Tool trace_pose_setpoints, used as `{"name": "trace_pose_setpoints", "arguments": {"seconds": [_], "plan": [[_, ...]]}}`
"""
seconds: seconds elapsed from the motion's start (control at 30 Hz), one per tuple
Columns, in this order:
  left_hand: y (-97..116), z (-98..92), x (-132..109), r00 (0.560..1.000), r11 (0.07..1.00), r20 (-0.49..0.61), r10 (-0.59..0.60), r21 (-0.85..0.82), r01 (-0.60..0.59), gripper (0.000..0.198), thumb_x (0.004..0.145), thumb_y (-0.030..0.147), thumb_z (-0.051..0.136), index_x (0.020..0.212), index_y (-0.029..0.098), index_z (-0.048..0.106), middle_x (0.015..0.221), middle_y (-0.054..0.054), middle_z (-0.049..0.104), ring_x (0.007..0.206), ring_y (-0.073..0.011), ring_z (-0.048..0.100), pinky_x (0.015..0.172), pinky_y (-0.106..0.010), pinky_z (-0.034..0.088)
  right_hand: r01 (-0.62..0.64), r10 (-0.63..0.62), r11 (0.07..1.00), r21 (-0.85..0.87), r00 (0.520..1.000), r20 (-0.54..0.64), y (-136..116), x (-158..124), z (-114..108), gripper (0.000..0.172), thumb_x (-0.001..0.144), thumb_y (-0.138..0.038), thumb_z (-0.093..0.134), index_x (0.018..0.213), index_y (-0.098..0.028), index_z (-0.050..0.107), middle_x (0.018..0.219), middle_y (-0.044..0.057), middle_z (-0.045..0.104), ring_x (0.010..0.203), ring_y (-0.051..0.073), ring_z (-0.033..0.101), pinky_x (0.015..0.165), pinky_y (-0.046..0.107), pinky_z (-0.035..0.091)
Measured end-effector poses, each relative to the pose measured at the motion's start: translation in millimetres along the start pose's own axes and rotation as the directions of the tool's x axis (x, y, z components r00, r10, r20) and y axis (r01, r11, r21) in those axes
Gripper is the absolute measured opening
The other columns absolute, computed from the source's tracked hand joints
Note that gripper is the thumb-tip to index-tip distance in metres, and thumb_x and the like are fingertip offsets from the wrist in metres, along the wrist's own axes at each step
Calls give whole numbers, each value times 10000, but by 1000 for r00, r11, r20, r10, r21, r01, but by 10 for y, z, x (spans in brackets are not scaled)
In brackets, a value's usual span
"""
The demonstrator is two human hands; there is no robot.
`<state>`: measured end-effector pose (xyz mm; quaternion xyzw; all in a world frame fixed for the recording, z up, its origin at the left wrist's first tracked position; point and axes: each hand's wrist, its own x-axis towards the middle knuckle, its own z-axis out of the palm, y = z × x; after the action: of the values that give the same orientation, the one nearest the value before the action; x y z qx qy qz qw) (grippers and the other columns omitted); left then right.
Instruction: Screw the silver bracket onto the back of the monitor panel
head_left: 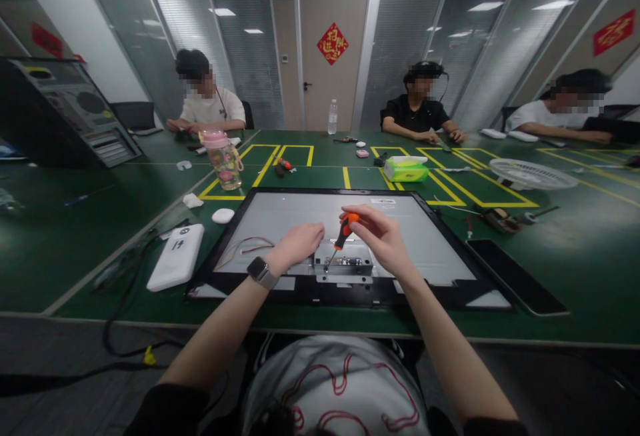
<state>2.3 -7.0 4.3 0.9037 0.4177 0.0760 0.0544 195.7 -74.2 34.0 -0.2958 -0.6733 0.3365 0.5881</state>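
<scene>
A flat monitor panel (425,236) lies back-side up on the green table in front of me, with a small metal circuit cover (345,268) near its front edge. My right hand (383,239) is closed round an orange-and-black screwdriver (343,233) whose tip points down at the metal cover. My left hand (297,246), with a watch on the wrist, rests curled on the panel just left of the cover; what its fingers hold, if anything, is hidden. Thin red and white wires (245,246) run across the panel's left part.
A white power bank (177,256) and black cables lie left of the panel, a dark phone (515,276) right of it. Farther back stand a pink-lidded bottle (224,159), a green tissue pack (405,169), a white fan grille (533,173) and a computer case (65,113). Three people sit across the table.
</scene>
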Motion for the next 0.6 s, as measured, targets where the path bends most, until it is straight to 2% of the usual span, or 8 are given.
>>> {"name": "trace_pose_setpoints", "arguments": {"seconds": [0.2,0.43,0.53,0.6], "plan": [[-2,-3,-9,1000,1000,-7,3,-25,-3,326,1011,281,293,939,177,593,921,-90,692,825,-225,647,730,-314,454,16,-14,997,-73,999,28,-26,-11,-21,255,911,-295,624,1158,-282,687,1079,52,690,991,198,656,925,382,527],[-3,-25,-18,1000,999,-10,1,-44,-2,325,1012,288,306,914,182,597,886,-67,691,780,-200,637,704,-287,445,86,-83,987,-136,996,31,8,12,-12,272,862,-272,690,1133,-290,700,1013,34,671,936,189,625,882,369,524],[-11,-13,-16,1000,999,-13,3,-41,-4,319,1011,281,305,930,180,597,898,-73,689,805,-207,639,723,-294,446,113,-110,981,-154,993,31,10,-2,-35,214,848,-295,709,1060,-278,727,959,36,655,938,200,616,874,372,514],[-17,-3,-11,1000,999,-13,5,-38,-6,321,1011,279,301,938,177,597,906,-78,688,821,-211,639,735,-299,447,80,-75,990,-114,996,52,7,-15,-50,193,868,-322,686,1049,-274,731,976,44,657,945,203,627,862,369,522]]}}
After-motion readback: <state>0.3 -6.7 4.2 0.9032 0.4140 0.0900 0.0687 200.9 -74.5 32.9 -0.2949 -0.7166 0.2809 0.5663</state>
